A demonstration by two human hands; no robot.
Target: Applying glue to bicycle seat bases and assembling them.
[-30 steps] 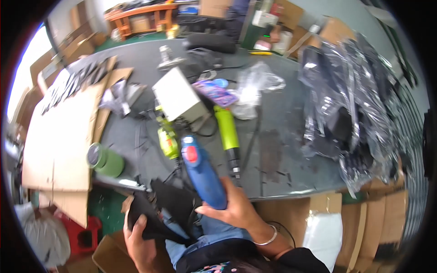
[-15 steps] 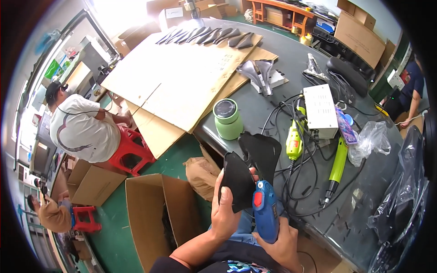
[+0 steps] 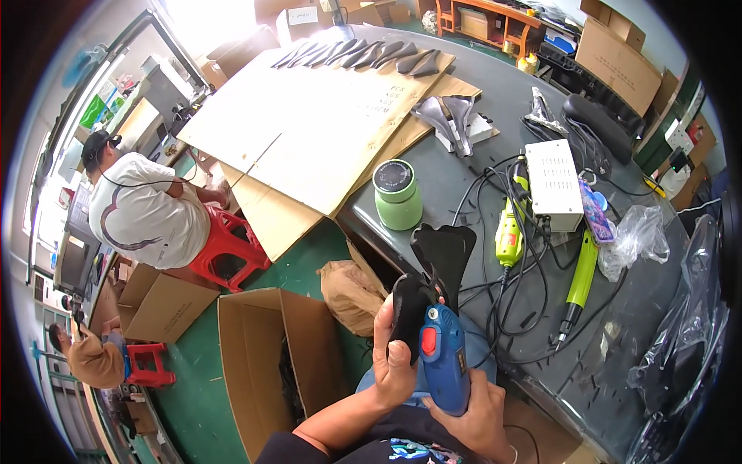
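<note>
My left hand (image 3: 393,371) grips a black, bicycle-saddle-shaped piece (image 3: 445,254), thumb on the near side and fingers behind. The piece has two broad lobes, and the near one stands nearly edge-on. Wrapped round a blue hand-held electric cutter (image 3: 444,363) with a red button is my right hand (image 3: 475,417). The cutter's head meets the piece near where its lobes join; the exact contact is hidden. Beyond my hands a green lidded flask (image 3: 397,197) stands on the grey table (image 3: 595,348).
Right of my hands lie tangled black cables, two lime-green rotary tools (image 3: 508,236), a white control box (image 3: 553,185) and plastic bags (image 3: 638,240). Cardboard sheets (image 3: 309,139) carry several black saddle-shaped pieces. An open carton (image 3: 251,363) stands at left; a person (image 3: 147,209) sits beyond.
My left hand has turned the black piece, so its near lobe now shows narrower. The cutter has shifted slightly left against it. My view has moved a little.
</note>
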